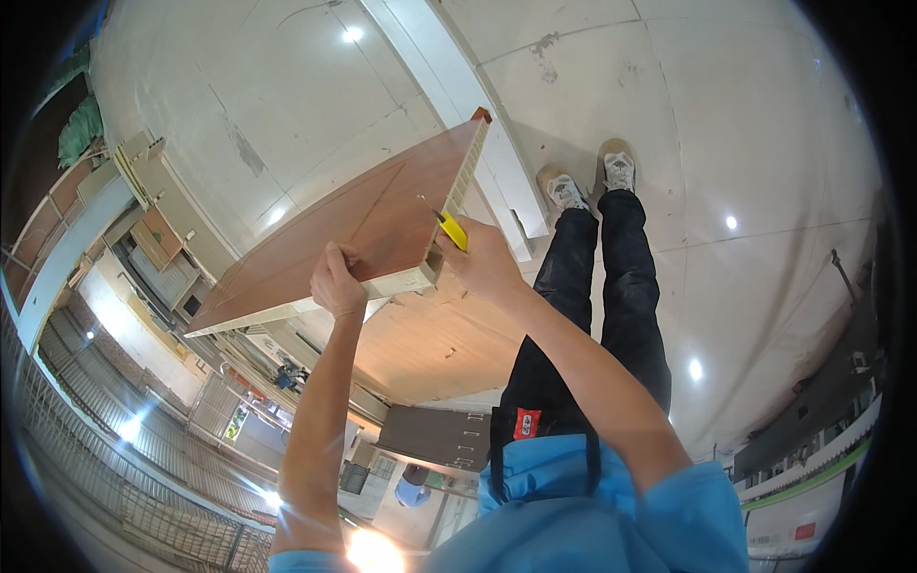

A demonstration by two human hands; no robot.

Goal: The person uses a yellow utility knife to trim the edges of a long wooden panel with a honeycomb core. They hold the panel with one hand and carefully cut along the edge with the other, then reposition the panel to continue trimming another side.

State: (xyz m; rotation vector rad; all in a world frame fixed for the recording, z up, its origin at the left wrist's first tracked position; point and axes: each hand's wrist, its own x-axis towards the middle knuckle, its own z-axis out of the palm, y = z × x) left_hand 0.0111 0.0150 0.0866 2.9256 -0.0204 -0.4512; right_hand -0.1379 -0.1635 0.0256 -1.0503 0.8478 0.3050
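A reddish-brown wood panel [344,210], pale along its edges, stands tilted in front of me. My left hand [337,282] grips its near edge, with the fingertips on the brown face. In my right hand [480,258] is a yellow utility knife [453,231], closed in the fingers at the panel's right corner. The knife's thin metal tip points up and left, over the brown face. My right palm hides part of the knife's handle.
A long white beam [435,72] runs under the panel's far corner. Below the panel shows a light-brown board [430,344]. Stacked boards [158,239] stand at the left. My feet [592,177] are on the tiled floor to the right. Another person [413,489] is in the background.
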